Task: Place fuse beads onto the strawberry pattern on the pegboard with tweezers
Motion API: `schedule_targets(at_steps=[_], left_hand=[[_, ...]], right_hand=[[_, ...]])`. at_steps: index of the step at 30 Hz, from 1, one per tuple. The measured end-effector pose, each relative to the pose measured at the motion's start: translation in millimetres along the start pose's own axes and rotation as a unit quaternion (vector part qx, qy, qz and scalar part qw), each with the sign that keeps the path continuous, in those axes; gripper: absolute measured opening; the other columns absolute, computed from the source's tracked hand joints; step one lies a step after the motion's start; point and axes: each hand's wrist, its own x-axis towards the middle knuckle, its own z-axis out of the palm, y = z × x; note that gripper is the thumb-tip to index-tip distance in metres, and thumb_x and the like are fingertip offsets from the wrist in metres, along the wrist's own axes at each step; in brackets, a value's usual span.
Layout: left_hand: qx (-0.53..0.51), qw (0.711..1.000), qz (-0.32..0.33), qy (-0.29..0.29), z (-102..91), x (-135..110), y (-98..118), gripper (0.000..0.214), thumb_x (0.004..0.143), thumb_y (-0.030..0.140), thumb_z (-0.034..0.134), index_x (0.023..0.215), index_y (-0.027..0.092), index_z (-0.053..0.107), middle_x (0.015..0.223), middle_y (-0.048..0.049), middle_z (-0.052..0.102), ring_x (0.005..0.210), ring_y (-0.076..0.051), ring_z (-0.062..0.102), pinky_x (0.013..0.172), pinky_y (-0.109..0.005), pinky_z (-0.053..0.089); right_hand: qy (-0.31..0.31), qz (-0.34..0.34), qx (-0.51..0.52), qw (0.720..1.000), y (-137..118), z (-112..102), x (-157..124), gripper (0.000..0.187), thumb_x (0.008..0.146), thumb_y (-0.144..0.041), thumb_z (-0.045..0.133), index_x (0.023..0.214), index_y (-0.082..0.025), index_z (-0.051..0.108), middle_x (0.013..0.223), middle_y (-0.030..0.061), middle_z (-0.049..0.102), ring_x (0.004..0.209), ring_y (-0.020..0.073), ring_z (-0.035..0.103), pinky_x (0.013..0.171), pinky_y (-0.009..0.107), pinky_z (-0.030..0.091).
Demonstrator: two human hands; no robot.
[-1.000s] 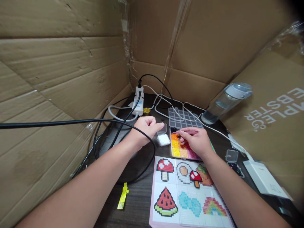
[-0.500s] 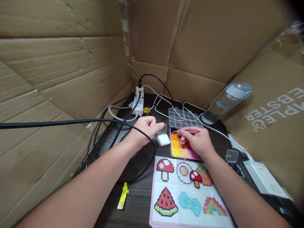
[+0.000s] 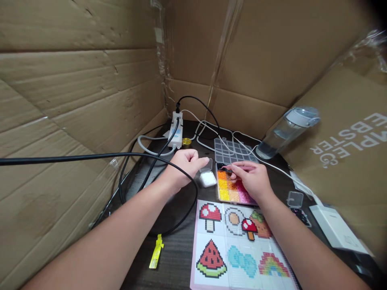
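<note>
My right hand (image 3: 254, 177) grips pink tweezers (image 3: 242, 167), whose tip reaches into the black-bead compartment at the back left of the bead box (image 3: 224, 183). Orange, yellow, peach and pink beads fill other compartments; my hand covers the box's right part. My left hand (image 3: 186, 167) is closed with its thumb stretched along the top, left of a small case of white beads (image 3: 208, 179). Whatever its curled fingers contain is hidden. In front lies a pattern sheet (image 3: 211, 257) under a clear pegboard (image 3: 242, 282). A small red mushroom made of beads (image 3: 249, 228) sits on it.
A black cable (image 3: 90, 156) crosses over my left wrist. Behind are a power strip (image 3: 176, 131), a gold tin (image 3: 186, 142) and a water bottle (image 3: 284, 131). A white charger (image 3: 337, 229) stands at right. A yellow tag (image 3: 156, 253) lies in front. Cardboard walls (image 3: 81, 96) enclose the table.
The tweezers' tip stays at the black beads, with only a slight shift of my right hand. My left hand is nearly still, and the whole view has dropped a few pixels.
</note>
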Motion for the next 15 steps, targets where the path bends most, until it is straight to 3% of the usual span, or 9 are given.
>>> schedule_targets(at_steps=[15], left_hand=[[0.001, 1.0, 0.002, 0.004, 0.6, 0.1, -1.0, 0.049, 0.074, 0.035, 0.068, 0.055, 0.021, 0.025, 0.047, 0.0114, 0.022, 0.039, -0.003, 0.02, 0.041, -0.02, 0.015]], right_hand=[[-0.029, 0.021, 0.006, 0.999, 1.5, -2.2, -0.3, 0.037, 0.063, -0.042, 0.082, 0.079, -0.011, 0.073, 0.059, 0.006, 0.07, 0.047, 0.0118, 0.059, 0.052, 0.027, 0.053]])
